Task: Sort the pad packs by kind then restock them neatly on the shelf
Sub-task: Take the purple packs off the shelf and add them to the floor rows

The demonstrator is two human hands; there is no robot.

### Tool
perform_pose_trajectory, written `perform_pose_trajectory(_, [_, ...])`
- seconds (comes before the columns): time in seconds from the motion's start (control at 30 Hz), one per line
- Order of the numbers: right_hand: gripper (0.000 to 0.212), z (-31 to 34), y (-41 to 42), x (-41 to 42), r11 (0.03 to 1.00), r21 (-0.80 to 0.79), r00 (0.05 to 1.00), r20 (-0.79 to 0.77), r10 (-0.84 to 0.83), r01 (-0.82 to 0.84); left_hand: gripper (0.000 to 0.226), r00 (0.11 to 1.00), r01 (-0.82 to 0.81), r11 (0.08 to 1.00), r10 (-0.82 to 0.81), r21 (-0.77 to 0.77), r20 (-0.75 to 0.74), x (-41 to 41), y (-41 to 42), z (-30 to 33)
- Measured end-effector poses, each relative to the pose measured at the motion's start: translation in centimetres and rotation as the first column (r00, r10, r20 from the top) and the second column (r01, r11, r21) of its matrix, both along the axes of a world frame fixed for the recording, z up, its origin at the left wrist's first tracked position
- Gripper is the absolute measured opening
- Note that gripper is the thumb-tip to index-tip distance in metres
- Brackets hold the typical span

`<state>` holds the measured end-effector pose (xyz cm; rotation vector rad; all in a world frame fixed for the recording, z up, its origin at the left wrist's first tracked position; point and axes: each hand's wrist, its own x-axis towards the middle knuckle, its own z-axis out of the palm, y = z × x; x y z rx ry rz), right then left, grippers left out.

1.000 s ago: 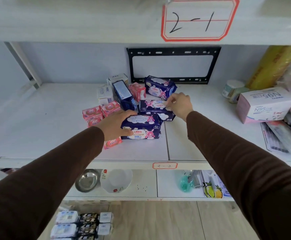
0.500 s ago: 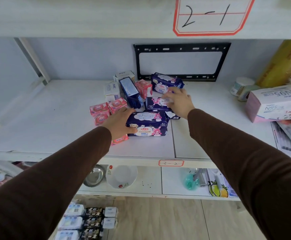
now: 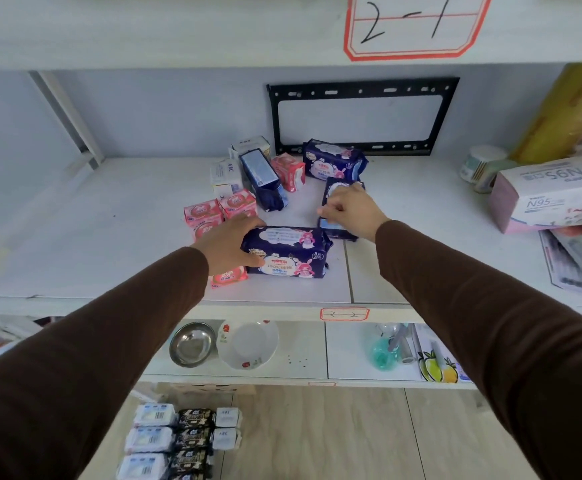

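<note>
Gathering navy packs near the shelf (image 3: 74, 237) front edge: left hand (image 3: 228, 242) grips one (image 3: 287, 252), right hand (image 3: 350, 211) pinches another (image 3: 334, 188).

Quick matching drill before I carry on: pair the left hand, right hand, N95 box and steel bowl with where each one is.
1. left hand
2. right hand
3. N95 box
4. steel bowl

A. on the shelf below
B. right end of the middle shelf
C. gripping the front navy pack
D. gripping the navy pack behind it

Pairs: 1-C, 2-D, 3-B, 4-A
</note>
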<state>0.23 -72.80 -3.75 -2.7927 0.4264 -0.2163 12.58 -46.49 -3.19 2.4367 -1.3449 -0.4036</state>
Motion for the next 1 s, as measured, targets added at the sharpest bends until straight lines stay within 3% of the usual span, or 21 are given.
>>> perform_pose_trajectory(0.1, [0.037, -0.3, -0.5, -1.6, 0.976, 0.126, 0.979, 0.077, -0.189, 0.178, 0.066, 1.000, -0.013, 1.000, 0.013, 0.000, -0.006, 0.0, -0.1, -0.2])
perform_pose_trajectory(0.2, [0.027, -0.2, -1.4, -2.4, 0.953, 0.111, 0.951, 0.099, -0.293, 0.282, 0.067, 1.000, -0.021, 1.000, 0.021, -0.002, -0.017, -0.2, -0.5, -0.3])
perform_pose_trajectory(0.27, [0.049, 0.0, -1.8, -2.6, 0.927, 0.112, 0.926, 0.085, -0.368, 0.358, 0.069, 0.999, -0.024, 1.000, 0.024, -0.006, -0.027, -0.3, -0.7, -0.5])
perform_pose_trajectory(0.33, [0.080, 0.3, -1.9, -2.7, 0.869, 0.134, 0.880, -0.067, -0.471, 0.476, 0.075, 0.998, -0.024, 1.000, 0.024, -0.002, -0.052, -0.3, -0.8, -0.6])
perform_pose_trajectory(0.37, [0.087, 0.4, -1.9, -2.8, 0.835, 0.159, 0.847, -0.179, -0.500, 0.526, 0.079, 0.997, -0.028, 1.000, 0.028, 0.005, -0.074, -0.2, -0.8, -0.6])
perform_pose_trajectory(0.43, [0.085, 0.3, -2.0, -2.8, 0.729, 0.361, 0.810, -0.345, -0.475, 0.581, 0.082, 0.992, -0.038, 0.999, 0.039, 0.012, -0.119, -0.2, -0.7, -0.7])
perform_pose_trajectory(0.5, [0.079, 0.2, -1.5, -2.9, 0.592, 0.550, 0.806, -0.339, -0.486, 0.589, 0.073, 0.992, -0.059, 0.998, 0.059, 0.001, -0.111, -0.2, -0.7, -0.8])
perform_pose_trajectory(0.53, [0.078, 0.1, -1.3, -2.9, 0.574, 0.581, 0.808, -0.304, -0.504, 0.577, 0.069, 0.994, -0.070, 0.997, 0.068, -0.012, -0.091, -0.3, -0.7, -0.8])
perform_pose_trajectory(0.67, [0.065, 0.4, 0.3, -3.6, 0.624, 0.619, 0.867, -0.214, -0.449, 0.476, 0.066, 0.997, -0.065, 0.995, 0.061, -0.078, -0.051, -1.2, -0.2, -0.6])
perform_pose_trajectory(0.8, [0.043, 1.4, 2.1, -4.5, 0.583, 0.694, 0.880, -0.160, -0.448, 0.423, 0.066, 0.993, -0.008, 0.987, -0.011, -0.160, -0.114, -2.2, 1.3, 0.8])
perform_pose_trajectory(1.0, [0.035, 3.2, 8.0, -7.0, 0.577, 0.737, 0.877, -0.044, -0.478, 0.351, 0.060, 0.967, 0.054, 0.963, -0.116, -0.264, -0.226, -3.7, 6.8, 2.8])
